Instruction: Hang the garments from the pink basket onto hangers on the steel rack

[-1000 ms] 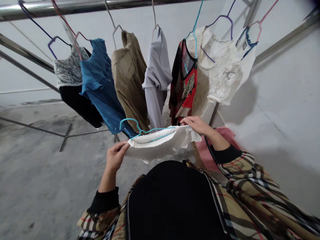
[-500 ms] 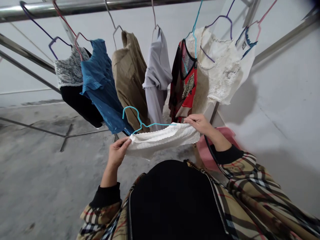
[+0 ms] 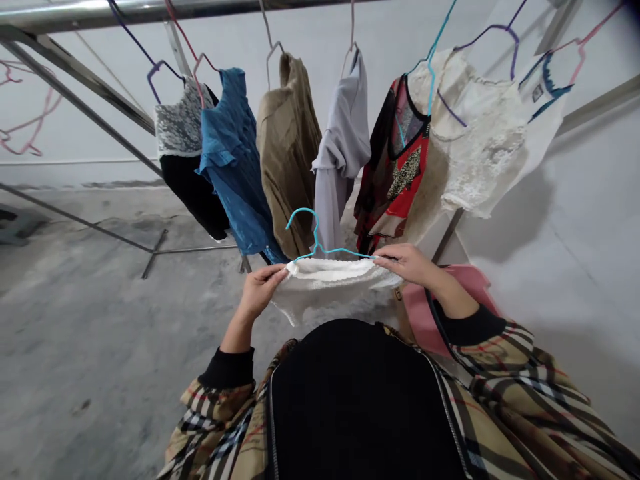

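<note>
The two hands had come closer together than in the earlier view, and the white top (image 3: pixel 325 283) between them had bunched narrower, with its lacy edge rolled over along the upper side. The teal wire hanger (image 3: pixel 316 235) had swung up, so its hook stood nearly upright above the top instead of leaning low to the left. The whole view had also turned, which put the rack further right and brought pink wire hangers (image 3: pixel 30 110) into sight at the far left.

The left hand (image 3: pixel 259 291) was clamped on the top's left end. The right hand (image 3: pixel 407 263) was clamped on its right end, just where the hanger's arm met the cloth. The hands stayed apart, with the top held out between them, in front of the person's black chest and below the hanging clothes.

The steel rail (image 3: pixel 150 10) carried six garments on wire hangers: a black top with a lace yoke (image 3: pixel 185 160), a blue top (image 3: pixel 233 160), a tan shirt (image 3: pixel 287 153), a grey top (image 3: pixel 343 140), a red and black top (image 3: pixel 395 160) and a white lace top (image 3: pixel 480 140). A pink cloth (image 3: pixel 450 300) lay just beneath the right forearm, and the concrete floor (image 3: pixel 75 333) spread out below.
</note>
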Tool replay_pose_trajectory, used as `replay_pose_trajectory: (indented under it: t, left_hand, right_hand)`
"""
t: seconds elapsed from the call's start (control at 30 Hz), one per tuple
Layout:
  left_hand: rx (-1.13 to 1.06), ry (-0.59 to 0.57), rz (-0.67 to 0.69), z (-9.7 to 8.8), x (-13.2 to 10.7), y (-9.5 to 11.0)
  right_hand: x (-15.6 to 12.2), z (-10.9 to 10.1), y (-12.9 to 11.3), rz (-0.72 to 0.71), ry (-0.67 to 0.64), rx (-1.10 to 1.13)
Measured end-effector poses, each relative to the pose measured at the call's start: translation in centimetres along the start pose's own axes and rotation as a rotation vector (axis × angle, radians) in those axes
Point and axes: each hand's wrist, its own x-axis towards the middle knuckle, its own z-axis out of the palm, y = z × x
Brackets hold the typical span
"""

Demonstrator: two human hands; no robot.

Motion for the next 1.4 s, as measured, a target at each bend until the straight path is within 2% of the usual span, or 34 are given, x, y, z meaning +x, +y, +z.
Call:
replay_pose_trajectory:
  t: [0.1,0.27,0.33,0.43,0.6,0.7,0.8,0.9,1.0,1.03,1.07,1.13,1.2,1.23,1.27,1.33,1.37,1.4]
  left_hand:
    - [0.125,0.034,0.114,0.2,0.0,0.2]
    - [0.414,0.176,0.481,0.9,0.1,0.3]
    - [0.492,0.194,0.586,1.1,0.3,0.4]
    - [0.583,0.123,0.674,1.1,0.7,0.5]
    - [0.612,-0.103,0.725,0.8,1.5,-0.1]
    - [0.649,-0.139,0.759,1.2,2.0,-0.9]
    - [0.558,-0.161,0.721,1.7,2.6,-1.0]
    - [0.354,-0.285,0.623,1.6,3.0,-0.1]
    - [0.211,-0.432,0.449,1.1,3.4,1.1]
    - [0.187,-0.448,0.371,0.9,3.5,1.4]
    - [0.171,-0.425,0.297,0.8,3.7,1.5]
    - [0.154,-0.281,0.201,0.9,3.9,1.5]
    - [0.149,-0.161,0.182,1.2,4.0,1.2]
    - [0.154,-0.174,0.186,1.4,3.9,1.0]
    - [0.161,-0.243,0.186,1.6,3.7,0.8]
    - [0.187,-0.458,0.173,2.1,3.2,0.4]
    - [0.213,-0.528,0.172,2.3,3.0,0.2]
    - [0.25,-0.543,0.185,2.6,2.7,0.0]
  right_hand:
    - [-0.3,0.8,-0.3,0.014,0.022,0.048]
    - [-0.6,1.1,-0.6,0.002,0.014,0.077]
    - [-0.7,1.1,-0.6,-0.001,-0.004,0.071]
    - [-1.0,1.0,-0.5,0.009,-0.011,0.039]
    - [-2.0,0.5,-0.5,0.034,0.029,0.013]
    - [-2.7,0.3,-0.6,0.046,0.063,0.042]
    - [-3.3,0.1,-0.6,0.065,0.083,0.058]
    - [-3.9,-0.3,-0.4,0.093,0.068,0.07]
    - [-4.5,-1.0,-0.2,0.119,0.005,0.082]
    - [-4.8,-1.2,-0.1,0.124,-0.011,0.083]
    - [-5.0,-1.4,-0.2,0.13,-0.024,0.086]
    - [-5.4,-1.7,-0.2,0.152,-0.035,0.103]
    - [-5.8,-1.9,-0.2,0.175,-0.029,0.126]
    - [-5.9,-2.0,-0.1,0.185,-0.027,0.134]
    - [-6.0,-2.1,0.0,0.192,-0.024,0.142]
    - [-6.2,-2.4,0.4,0.204,-0.014,0.163]
    - [-6.2,-2.5,0.6,0.211,-0.009,0.178]
    - [-6.2,-2.6,0.9,0.218,-0.003,0.194]
